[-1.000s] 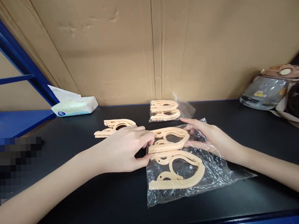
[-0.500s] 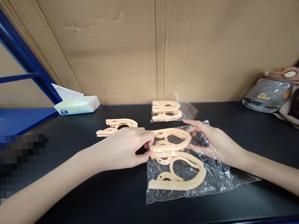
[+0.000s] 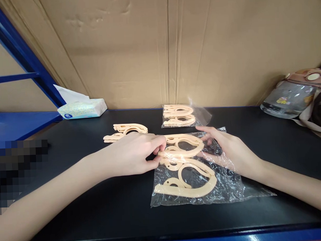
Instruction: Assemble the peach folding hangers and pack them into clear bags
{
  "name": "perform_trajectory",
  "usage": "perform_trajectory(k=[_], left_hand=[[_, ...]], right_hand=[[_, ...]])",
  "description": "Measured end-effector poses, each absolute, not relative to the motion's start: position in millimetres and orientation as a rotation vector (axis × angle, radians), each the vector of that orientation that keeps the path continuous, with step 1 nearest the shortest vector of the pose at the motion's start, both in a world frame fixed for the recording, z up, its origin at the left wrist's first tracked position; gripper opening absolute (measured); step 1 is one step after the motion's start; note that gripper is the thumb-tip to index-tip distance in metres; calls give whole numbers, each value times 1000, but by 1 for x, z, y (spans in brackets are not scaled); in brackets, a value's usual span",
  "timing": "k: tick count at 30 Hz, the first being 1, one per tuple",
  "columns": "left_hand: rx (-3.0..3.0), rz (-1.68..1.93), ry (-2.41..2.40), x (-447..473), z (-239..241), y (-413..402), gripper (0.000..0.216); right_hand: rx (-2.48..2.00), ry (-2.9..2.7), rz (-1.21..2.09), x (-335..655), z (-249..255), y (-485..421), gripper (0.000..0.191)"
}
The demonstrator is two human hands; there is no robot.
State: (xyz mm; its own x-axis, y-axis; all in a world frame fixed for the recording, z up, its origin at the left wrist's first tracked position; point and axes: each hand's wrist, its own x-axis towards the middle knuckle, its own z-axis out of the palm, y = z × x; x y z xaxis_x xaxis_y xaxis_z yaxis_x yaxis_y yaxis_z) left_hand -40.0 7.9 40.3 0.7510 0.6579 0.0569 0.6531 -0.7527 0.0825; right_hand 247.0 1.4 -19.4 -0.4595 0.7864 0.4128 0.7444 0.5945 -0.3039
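Observation:
A clear plastic bag with cream folding hangers lies flat on the black table in front of me. In its upper part is one folded hanger, and nearer to me lies a wider curved one. My left hand is closed, thumb and fingers pinching the left end of the upper hanger at the bag's left edge. At the bag's right side, my right hand has its fingers spread, the thumb by the hanger's curved end and the plastic crinkled around it. More folded cream hangers lie unbagged beyond my left hand, partly hidden.
A second clear bag of folded hangers lies at the back. Tissues stand at the back left, beside a blue metal frame. A transparent bottle with a strap is at the back right. Cardboard walls the rear.
The lower part of the bag and its wider hanger have shifted slightly left. Both hands keep nearly the same positions; the whole view has tilted a little.

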Motion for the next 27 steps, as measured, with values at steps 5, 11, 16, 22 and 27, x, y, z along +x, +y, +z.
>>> perform_trajectory(k=[5, 11, 16, 22, 27], left_hand=[[2855, 87, 1110, -41, 42, 7, 6], [2895, 184, 1164, -57, 52, 22, 10], [2730, 9, 1328, -87, 62, 46, 70], [2550, -244, 1584, -116, 64, 64, 95], [2554, -212, 1580, -132, 62, 77, 83]], right_hand=[[-1220, -2329, 63, 246, -19, -1, 56], [-1232, -2336, 203, 253, -14, 2, 62], [-1235, -2229, 491, 262, -3, 6, 59], [-1265, -2186, 472, 270, 2, 11, 47], [-1263, -2165, 450, 271, 3, 11, 40]])
